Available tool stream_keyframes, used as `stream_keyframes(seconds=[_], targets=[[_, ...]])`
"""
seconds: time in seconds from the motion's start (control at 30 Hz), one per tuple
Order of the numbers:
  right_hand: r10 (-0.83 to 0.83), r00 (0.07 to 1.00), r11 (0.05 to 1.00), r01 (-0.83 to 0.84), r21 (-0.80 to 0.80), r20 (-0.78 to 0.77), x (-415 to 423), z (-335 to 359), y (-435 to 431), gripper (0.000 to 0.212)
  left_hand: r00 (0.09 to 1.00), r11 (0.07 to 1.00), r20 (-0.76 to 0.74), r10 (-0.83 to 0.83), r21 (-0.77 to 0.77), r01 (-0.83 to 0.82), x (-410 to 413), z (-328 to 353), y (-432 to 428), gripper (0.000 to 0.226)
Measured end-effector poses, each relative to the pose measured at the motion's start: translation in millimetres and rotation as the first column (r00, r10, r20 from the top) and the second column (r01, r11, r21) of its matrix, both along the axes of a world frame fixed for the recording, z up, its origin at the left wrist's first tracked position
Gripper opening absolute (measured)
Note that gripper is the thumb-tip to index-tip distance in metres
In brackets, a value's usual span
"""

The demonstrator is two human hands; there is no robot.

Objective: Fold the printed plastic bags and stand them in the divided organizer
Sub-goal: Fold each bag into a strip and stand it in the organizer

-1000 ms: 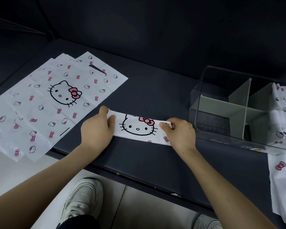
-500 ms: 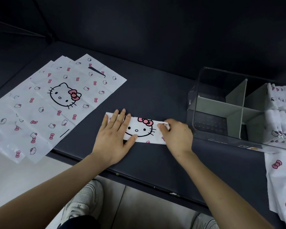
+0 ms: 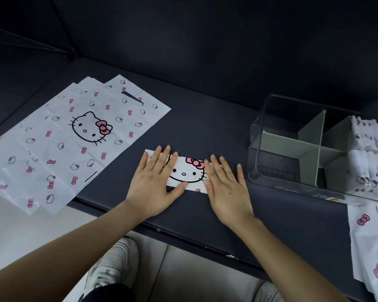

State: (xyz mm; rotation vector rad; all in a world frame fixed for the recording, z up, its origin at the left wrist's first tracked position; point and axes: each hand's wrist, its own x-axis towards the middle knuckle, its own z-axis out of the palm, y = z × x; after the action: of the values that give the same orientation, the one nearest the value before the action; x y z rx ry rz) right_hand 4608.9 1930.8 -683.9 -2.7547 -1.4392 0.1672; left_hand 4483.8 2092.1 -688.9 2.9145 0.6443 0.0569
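Fingers (image 3: 164,159) straight, left hand (image 3: 155,184) and right hand (image 3: 226,188) hide both ends of the folded bag (image 3: 186,174).

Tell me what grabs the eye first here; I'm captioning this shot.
Both hands, left hand and right hand, press flat on a folded cat-print bag near the front edge of the dark table. A fanned stack of unfolded bags lies to the left. On the right stands a clear divided organizer, finished bags upright in its right-hand compartments.
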Motion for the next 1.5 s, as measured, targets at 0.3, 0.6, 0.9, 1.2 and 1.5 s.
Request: stream_keyframes(seconds=[0.3, 0.6, 0.9, 1.2, 1.5], targets=[[-0.118, 0.993, 0.97, 0.11, 0.219, 0.022, -9, 5, -20, 0.052, 0.987, 0.987, -0.013, -0.158, 0.008, 0.159, 0, 0, 19, 0.081], [-0.312, 0.841, 0.92, 0.383, 0.082, -0.442, 1, 37, -1, 0.018, 0.935, 0.935, -0.005, -0.354, 0.009, 0.354, 5, 1, 45, 0.079], [-0.244, 0.784, 0.906, 0.394, 0.155, -0.57, -3, 46, 0, 0.021, 0.906, 0.907, 0.414, -0.085, -0.346, 0.243, -7, 9, -19, 0.05], [-0.027, -0.215, 0.63, 0.754, -0.184, -0.976, 2, 79, -2, 0.033, 0.903, 0.856, 0.384, -0.192, -0.385, 0.346, -4, 0, -25, 0.054], [-0.022, 0.275, 0.772, 0.616, 0.159, -0.961, 6, 65, 1, 0.037, 0.956, 0.248, 0.043, 0.291, -0.968, -0.031, -3, 32, -24, 0.051]])
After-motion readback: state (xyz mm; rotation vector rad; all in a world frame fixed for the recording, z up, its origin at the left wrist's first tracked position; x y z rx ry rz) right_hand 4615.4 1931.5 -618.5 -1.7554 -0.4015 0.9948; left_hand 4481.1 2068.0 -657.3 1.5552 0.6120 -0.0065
